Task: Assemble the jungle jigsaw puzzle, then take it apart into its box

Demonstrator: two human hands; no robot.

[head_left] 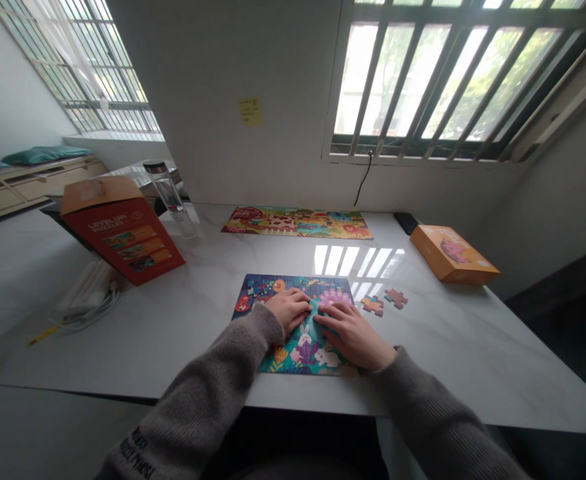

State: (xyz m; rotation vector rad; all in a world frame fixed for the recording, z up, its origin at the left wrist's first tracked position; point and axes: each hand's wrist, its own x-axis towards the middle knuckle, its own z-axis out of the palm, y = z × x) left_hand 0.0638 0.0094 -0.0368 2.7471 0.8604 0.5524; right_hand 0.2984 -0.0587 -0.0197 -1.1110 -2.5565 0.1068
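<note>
Jigsaw puzzle, rabbits, left hand, right hand atop

A hand can pass over the marble tabletop between the near jigsaw puzzle and the far puzzle; two loose pieces lie just right of the near puzzle; a red carton obstructs the left; an orange box stands farther right.

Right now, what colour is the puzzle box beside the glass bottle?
The puzzle box is red with a tan top flap; it shows best in the head view.
</note>
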